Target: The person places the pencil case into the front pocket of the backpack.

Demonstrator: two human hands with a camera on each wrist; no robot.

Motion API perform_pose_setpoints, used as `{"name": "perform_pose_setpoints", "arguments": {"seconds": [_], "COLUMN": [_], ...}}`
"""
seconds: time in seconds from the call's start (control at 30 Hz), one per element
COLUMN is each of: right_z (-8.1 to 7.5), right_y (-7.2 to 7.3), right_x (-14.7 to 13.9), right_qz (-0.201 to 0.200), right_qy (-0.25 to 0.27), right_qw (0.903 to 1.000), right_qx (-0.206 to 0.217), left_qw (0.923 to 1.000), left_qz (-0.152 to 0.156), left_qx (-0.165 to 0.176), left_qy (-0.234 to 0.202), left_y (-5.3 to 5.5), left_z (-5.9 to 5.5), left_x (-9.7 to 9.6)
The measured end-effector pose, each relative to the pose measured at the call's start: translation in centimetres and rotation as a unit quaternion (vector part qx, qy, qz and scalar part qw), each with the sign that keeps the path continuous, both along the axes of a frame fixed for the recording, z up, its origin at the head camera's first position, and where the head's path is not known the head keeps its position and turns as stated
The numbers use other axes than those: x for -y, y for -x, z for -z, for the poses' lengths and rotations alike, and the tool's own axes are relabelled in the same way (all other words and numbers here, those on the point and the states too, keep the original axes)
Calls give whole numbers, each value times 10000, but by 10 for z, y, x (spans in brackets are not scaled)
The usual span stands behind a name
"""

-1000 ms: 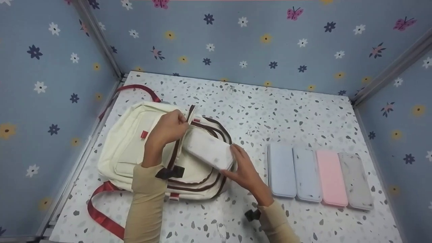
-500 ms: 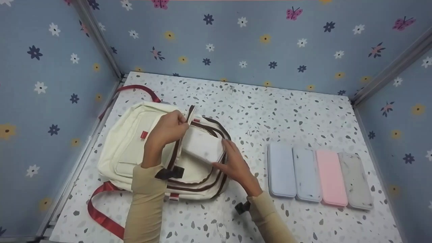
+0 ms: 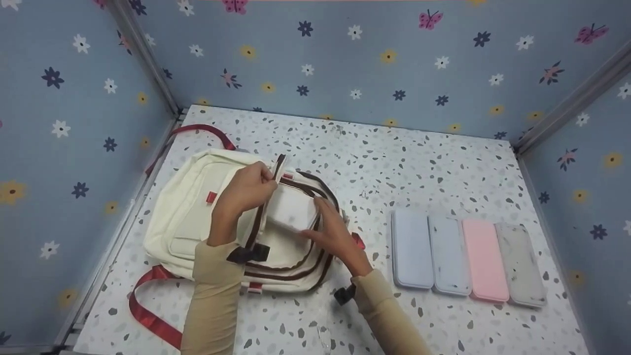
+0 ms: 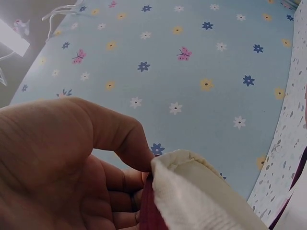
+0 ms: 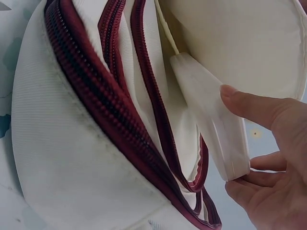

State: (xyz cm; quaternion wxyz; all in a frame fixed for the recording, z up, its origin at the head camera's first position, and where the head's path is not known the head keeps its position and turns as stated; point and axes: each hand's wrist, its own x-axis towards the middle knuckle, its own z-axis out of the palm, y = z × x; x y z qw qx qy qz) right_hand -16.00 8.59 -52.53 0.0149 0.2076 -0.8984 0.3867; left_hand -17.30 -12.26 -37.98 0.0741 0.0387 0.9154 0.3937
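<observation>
A cream backpack [image 3: 190,207] with dark red zippers lies on the table, its front pocket unzipped. My left hand [image 3: 246,186] pinches the edge of the pocket flap [image 4: 187,201] and holds it lifted. Between thumb and fingers, my right hand [image 3: 330,229] grips the outer end of a white pencil case [image 3: 292,209]. The far end of the case is inside the pocket, hidden behind the flap. In the right wrist view the white case [image 5: 216,120] slants into the pocket opening beside the red zipper [image 5: 153,91].
Two pale blue cases [image 3: 413,249], a pink case [image 3: 485,260] and a grey one [image 3: 520,264] lie side by side at the right of the speckled table [image 3: 365,158]. Red straps [image 3: 153,315] trail from the backpack at left. Flowered panels [image 3: 345,59] enclose the table.
The right hand has moved left, pushing the white pencil case deeper into the pocket, so less of it shows. The left hand has stayed in place on the flap.
</observation>
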Motion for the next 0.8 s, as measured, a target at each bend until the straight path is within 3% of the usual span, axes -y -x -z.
{"name": "perform_pose_setpoints", "arguments": {"seconds": [0.6, 0.8], "right_z": [9, 11], "right_y": [14, 17], "right_x": [23, 31], "right_qz": [-476, -453], "right_qy": [389, 375], "right_qw": [9969, 9978], "right_qx": [-483, -295], "left_qw": [10000, 9999], "left_qz": [-11, -22], "left_qx": [95, 127], "left_qy": [21, -20], "left_y": [1, -1], "left_z": [0, 0], "left_x": [-3, -3]}}
